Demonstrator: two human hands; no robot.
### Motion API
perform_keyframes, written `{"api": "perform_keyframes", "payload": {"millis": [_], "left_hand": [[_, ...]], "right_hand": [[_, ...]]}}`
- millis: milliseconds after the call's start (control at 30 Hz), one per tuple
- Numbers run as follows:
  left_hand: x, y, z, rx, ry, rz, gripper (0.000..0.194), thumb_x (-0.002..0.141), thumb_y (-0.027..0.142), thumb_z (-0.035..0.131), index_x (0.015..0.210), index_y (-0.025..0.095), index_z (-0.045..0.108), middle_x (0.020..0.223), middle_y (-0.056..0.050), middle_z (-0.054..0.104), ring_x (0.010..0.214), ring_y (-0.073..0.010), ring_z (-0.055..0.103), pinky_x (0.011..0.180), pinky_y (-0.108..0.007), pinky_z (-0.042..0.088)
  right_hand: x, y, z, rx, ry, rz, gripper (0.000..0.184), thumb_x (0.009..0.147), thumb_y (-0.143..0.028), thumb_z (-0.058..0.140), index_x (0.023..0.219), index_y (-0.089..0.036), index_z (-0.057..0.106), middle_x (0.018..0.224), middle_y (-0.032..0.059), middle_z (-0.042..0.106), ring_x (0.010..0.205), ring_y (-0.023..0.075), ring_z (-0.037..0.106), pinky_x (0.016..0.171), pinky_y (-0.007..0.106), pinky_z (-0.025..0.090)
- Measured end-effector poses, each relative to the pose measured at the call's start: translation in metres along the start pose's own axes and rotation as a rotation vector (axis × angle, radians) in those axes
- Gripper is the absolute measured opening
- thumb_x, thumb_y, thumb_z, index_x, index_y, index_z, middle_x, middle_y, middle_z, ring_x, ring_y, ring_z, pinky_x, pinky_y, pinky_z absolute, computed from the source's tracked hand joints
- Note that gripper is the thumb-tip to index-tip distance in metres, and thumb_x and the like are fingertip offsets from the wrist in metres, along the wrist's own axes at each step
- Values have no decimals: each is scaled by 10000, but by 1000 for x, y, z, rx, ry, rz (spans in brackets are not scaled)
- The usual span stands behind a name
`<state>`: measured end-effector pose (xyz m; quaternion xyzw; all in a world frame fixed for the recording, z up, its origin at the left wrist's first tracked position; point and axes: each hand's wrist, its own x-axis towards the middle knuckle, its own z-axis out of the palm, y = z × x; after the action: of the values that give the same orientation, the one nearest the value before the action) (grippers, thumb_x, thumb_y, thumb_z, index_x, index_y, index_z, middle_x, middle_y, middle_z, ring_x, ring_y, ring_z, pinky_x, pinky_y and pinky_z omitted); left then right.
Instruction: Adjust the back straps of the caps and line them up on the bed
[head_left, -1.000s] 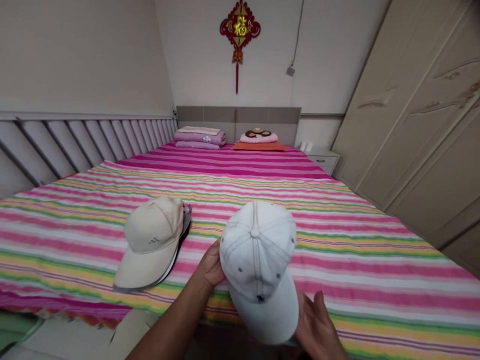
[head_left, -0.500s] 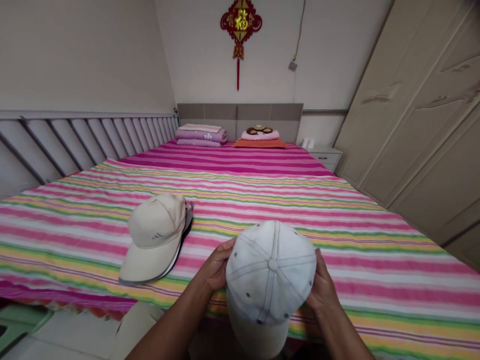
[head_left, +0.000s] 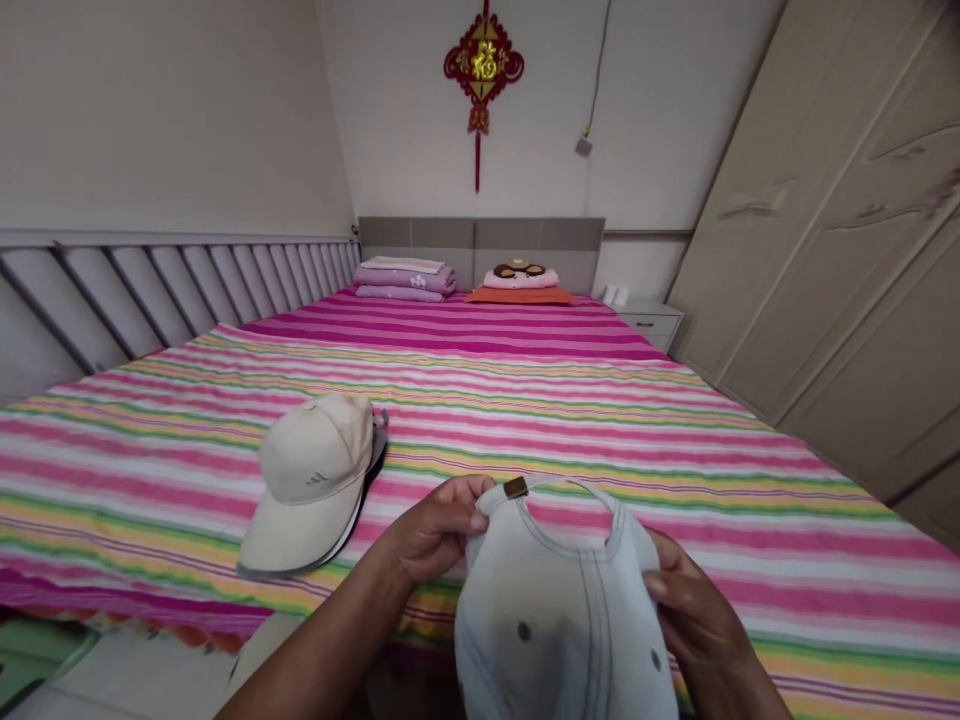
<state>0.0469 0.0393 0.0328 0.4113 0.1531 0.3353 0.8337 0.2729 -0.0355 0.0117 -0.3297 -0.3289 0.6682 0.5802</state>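
A pale blue-white baseball cap (head_left: 562,610) hangs between my hands near the bed's front edge, its back strap with a brass buckle (head_left: 516,488) uppermost and the curved back opening facing me. My left hand (head_left: 442,525) pinches the cap's rim beside the buckle. On the other side, my right hand (head_left: 694,605) grips the rim between thumb and fingers. The cap's visor is out of sight. To the left, a beige cap (head_left: 315,455) with a small striped logo rests on the bed, stacked over at least one darker cap whose edge shows.
Striped bedding (head_left: 465,400) covers the wide bed. Folded purple bedding (head_left: 405,278) and a pink cushion (head_left: 521,275) lie by the headboard (head_left: 540,237). Metal railings (head_left: 172,290) run along the left; a wardrobe (head_left: 840,260) stands right. Another light-coloured cap-like item (head_left: 262,645) shows below the bed edge.
The pale cap has been tipped over, so its back opening and buckle now show instead of the crown's top. Both hands still hold its rim. The beige cap stays put.
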Motion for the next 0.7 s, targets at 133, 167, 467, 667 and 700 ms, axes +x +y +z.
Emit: {"api": "perform_keyframes", "payload": {"millis": [133,167,467,667,700], "left_hand": [[-6,10,15,21,-20,-35,364,470,86,659,834,73,658,678,-60,656,586,-136,574,563,-221,412],[-7,11,18,17,-26,-42,395,456,78,654,851,67,664,690,-67,664,601,-142,581,576,-225,418],[-9,0,33,4,82,-60,233,529,181,740,741,99,691,632,-53,664,530,-100,567,528,-192,409],[-9,-1,40,102,163,-161,251,486,237,758,671,83,685,525,-38,607,429,-70,472,451,-192,335],[-8,-1,41,97,154,-169,246,484,236,753,662,81,683,516,-37,599,425,-71,464,449,-196,330]], "right_hand": [[-8,-9,5,14,50,-37,374,460,-396,759,744,-164,686,570,47,654,476,171,566,482,263,440],[-9,-11,5,0,62,-29,343,468,-372,762,726,-161,680,561,41,647,453,153,548,465,247,425],[-2,-36,12,-239,-111,-5,410,541,-497,712,721,-131,666,498,4,548,406,81,414,382,179,316],[-7,-45,23,-529,-219,-40,277,658,-398,665,607,-135,596,515,-10,508,450,70,380,427,182,290],[-8,-45,24,-525,-234,-31,258,682,-385,650,631,-141,582,526,-10,514,454,72,387,432,185,292]]}}
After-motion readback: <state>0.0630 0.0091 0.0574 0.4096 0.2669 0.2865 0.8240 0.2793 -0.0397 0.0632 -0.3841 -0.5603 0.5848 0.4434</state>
